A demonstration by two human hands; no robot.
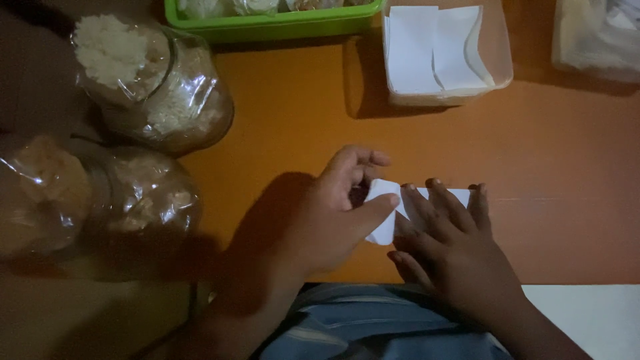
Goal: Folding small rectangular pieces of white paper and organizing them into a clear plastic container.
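Keep your right hand (pixel 450 250) flat on the paper (pixel 387 212) on the desk (pixel 293 113) while your left hand (pixel 340 213) pinches its folded edge and creases it squarely.

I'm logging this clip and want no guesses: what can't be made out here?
- White paper, head view: mostly covered by the left hand and right hand; its fold is unclear.
- Green tray: cut off by the top edge.
- Bagged jars: contents blurred by dim light and plastic.

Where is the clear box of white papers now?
The clear box stands at the top of the orange table, right of the green tray.
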